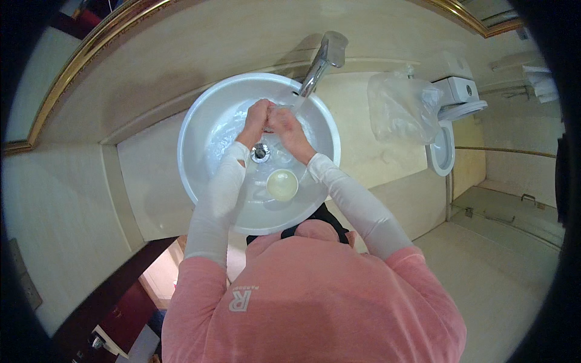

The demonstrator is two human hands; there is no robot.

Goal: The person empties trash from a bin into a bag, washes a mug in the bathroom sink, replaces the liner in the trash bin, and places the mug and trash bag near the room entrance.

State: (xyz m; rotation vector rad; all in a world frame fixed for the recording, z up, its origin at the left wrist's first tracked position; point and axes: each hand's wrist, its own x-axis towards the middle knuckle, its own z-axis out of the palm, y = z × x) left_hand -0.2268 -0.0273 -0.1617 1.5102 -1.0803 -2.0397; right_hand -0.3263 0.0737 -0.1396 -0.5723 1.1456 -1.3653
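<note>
A round white basin point(192, 172) fills the upper middle of the frame, set on a pale surface point(151, 175). Rippled water shows in it, brightest toward its left side, around a round metal drain fitting point(260, 152) near its middle. Just below and right of that fitting, in the lower half of the basin, sits a small round bowl point(282, 184) with a pale rim; its inside looks pale yellow-green, and whether that is liquid or the bowl's own colour cannot be told.

The left hand point(258, 118) and the right hand point(289, 129) meet over the upper middle of the basin, below the chrome tap point(324, 62). Their fingers are curled inward and close together; a pale, glassy patch shows between them, and I cannot tell whether they grasp a thing or only water.

Right of the basin, on the surface, lies a crumpled translucent plastic bag point(402, 109), its contents too blurred to make out. Farther right, at the upper right of the frame, stands a white toilet point(443, 150) with its lid raised.
</note>
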